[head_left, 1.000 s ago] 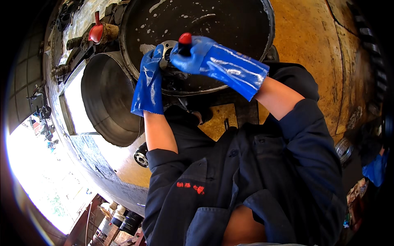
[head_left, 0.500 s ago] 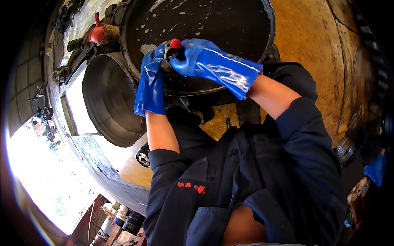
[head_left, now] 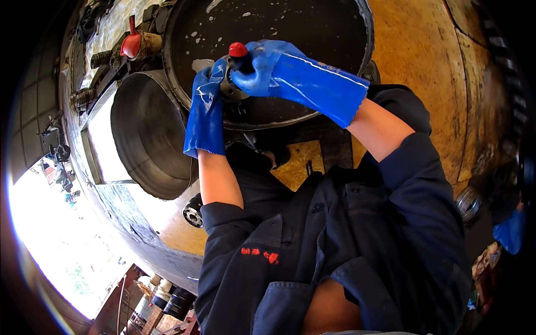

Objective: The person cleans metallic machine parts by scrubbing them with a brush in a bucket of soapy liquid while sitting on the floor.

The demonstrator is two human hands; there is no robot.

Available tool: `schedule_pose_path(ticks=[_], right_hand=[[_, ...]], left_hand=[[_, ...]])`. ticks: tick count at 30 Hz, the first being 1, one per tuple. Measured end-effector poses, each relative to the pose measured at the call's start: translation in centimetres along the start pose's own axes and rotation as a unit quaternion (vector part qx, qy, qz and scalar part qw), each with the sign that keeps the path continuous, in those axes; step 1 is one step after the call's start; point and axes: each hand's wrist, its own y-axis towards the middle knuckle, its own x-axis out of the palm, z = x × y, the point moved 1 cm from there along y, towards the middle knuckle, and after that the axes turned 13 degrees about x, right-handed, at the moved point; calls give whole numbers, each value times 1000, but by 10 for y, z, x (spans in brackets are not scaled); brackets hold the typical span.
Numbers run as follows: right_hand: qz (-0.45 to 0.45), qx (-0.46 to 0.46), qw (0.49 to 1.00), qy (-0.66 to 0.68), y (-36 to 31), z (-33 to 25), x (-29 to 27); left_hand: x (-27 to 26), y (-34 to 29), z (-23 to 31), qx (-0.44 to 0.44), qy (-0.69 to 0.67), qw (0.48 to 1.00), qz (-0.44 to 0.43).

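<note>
Both my hands wear long blue rubber gloves and work over a wide round basin of dark liquid with pale foam flecks. My left hand is closed on the side of a round metal part with holes. A tool with a red-ended dark handle is gripped in my right hand, against that part. The tool's working end is hidden behind the glove and the part, so its kind does not show.
Left of the basin, an open metal drum lies tilted. Beyond it are a red scoop in a small pot and several threaded pieces. A black cylindrical part sits by my left elbow. Stained yellowish floor spreads to the right.
My right hand has shifted slightly up and right with the red-ended tool, and its forearm has turned a little. My left hand stays nearly in place on the metal part.
</note>
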Motion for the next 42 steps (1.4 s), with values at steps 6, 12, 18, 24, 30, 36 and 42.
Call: schedule_pose_path(ticks=[6,12,18,24,30,36,42], right_hand=[[16,-8,1000,-24,7,19,23],[157,3,987,-31,16,58,7],[121,-215,963,-112,17,62,25],[-10,-340,931,-130,47,23,35],[76,-330,913,-228,56,25,42],[51,-40,991,-118,60,-11,47],[-3,-174,977,-120,82,52,20]], left_hand=[[11,-4,14,-45,-43,998,-33],[-9,-2,-9,-36,-54,998,-9],[0,-8,-5,-32,-98,995,0],[2,-11,8,-19,-107,994,-8],[5,-15,8,-30,-30,999,-7],[-7,0,-25,18,31,999,-13],[31,-22,35,39,150,988,26]])
